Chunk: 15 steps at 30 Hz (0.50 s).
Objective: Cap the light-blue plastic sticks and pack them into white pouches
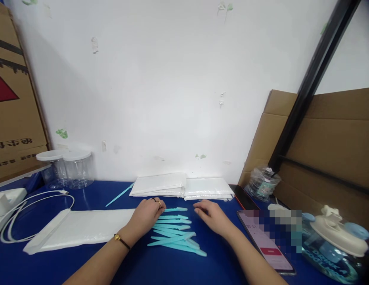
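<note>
On the blue table lie several teal eyebrow razors (172, 237), roughly in a row, with the nearest ones crossing each other. My left hand (149, 211) pinches the handle end of the farthest eyebrow razor (180, 209) in that row, whose head points right. Just right of this razor's head, my right hand (210, 215) holds nothing, its fingers bent and thumb apart. A long white plastic mailer bag (92, 225) lies flat under and left of my left wrist. Behind my hands are two stacks of folded white bags (159, 185) (208, 187).
A single teal razor (120, 194) lies at the back left. Clear jars (79, 170) and a white cable (12, 221) stand left. On the right are phones (267, 241), a wrapped container (264, 184) and a water bottle (335, 245). Cardboard (335, 150) borders that side.
</note>
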Available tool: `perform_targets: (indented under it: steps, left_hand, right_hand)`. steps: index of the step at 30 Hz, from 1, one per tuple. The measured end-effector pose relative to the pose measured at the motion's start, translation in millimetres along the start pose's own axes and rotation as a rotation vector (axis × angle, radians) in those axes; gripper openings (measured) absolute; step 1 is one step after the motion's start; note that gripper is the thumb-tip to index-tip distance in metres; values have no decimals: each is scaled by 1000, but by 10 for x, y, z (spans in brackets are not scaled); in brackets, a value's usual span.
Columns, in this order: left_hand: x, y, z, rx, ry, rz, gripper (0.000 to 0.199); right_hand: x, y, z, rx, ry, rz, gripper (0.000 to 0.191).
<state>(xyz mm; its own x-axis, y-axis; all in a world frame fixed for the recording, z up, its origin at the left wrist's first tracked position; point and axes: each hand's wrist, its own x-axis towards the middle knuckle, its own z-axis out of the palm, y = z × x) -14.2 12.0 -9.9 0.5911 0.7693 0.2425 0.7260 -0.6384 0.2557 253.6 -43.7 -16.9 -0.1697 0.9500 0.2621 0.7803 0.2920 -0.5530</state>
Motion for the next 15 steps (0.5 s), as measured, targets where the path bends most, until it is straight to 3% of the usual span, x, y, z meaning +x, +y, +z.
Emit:
perform_targets:
  steps: [3, 6, 11, 15]
  left_hand:
    - [13, -87, 20, 34, 42, -39, 20]
    - [-1, -62, 31, -6, 65, 0, 19]
    - [-31, 90, 19, -62, -66, 43, 17]
    - [-22, 142, -10, -62, -124, -8, 13]
  right_hand:
    - [24, 254, -74, -242, 76, 148, 29]
    - [54, 405, -69, -359, 54, 229, 36]
    - [117, 376, 34, -483, -4, 246, 42]
    - [141, 314, 51, -527, -12, 243, 33]
